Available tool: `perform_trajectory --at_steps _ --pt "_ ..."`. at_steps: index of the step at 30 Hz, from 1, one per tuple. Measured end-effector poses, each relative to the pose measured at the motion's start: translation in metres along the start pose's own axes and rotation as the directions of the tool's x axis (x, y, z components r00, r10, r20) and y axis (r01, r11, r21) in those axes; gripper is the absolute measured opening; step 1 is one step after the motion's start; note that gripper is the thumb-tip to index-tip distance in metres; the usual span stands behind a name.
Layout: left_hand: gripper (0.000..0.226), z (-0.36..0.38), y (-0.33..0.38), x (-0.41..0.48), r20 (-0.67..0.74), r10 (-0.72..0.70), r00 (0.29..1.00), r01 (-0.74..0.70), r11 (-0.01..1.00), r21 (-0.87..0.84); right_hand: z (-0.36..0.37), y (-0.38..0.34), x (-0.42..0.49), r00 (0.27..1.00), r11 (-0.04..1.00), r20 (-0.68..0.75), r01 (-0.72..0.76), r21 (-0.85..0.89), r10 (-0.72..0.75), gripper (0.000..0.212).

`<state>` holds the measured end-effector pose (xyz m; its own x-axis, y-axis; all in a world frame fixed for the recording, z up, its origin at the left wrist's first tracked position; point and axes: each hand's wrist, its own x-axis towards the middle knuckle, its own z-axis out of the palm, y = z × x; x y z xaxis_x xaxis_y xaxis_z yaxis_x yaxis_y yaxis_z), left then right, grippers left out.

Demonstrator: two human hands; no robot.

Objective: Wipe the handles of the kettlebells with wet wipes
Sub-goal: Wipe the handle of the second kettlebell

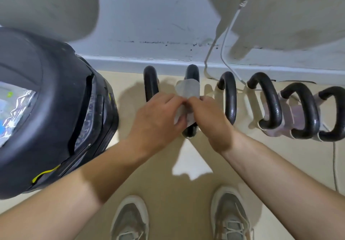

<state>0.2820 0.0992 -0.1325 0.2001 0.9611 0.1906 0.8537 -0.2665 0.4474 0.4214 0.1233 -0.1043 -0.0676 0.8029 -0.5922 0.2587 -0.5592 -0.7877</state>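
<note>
Second handle (192, 72) partly hidden; rightmost handle (334, 92) cropped.

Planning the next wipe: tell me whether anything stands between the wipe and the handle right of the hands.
Nothing visible does. The left hand and right hand pinch the wet wipe over one handle; the next handle stands apart to its right. A white cable runs by its wall end.
</note>
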Motion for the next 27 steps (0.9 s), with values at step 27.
perform_trajectory --at_steps 27 --pt "0.036 0.002 -0.011 -0.013 -0.085 0.020 0.996 -0.018 0.999 0.029 0.000 -0.021 0.079 0.958 0.918 0.128 -0.283 0.278 0.256 0.021"
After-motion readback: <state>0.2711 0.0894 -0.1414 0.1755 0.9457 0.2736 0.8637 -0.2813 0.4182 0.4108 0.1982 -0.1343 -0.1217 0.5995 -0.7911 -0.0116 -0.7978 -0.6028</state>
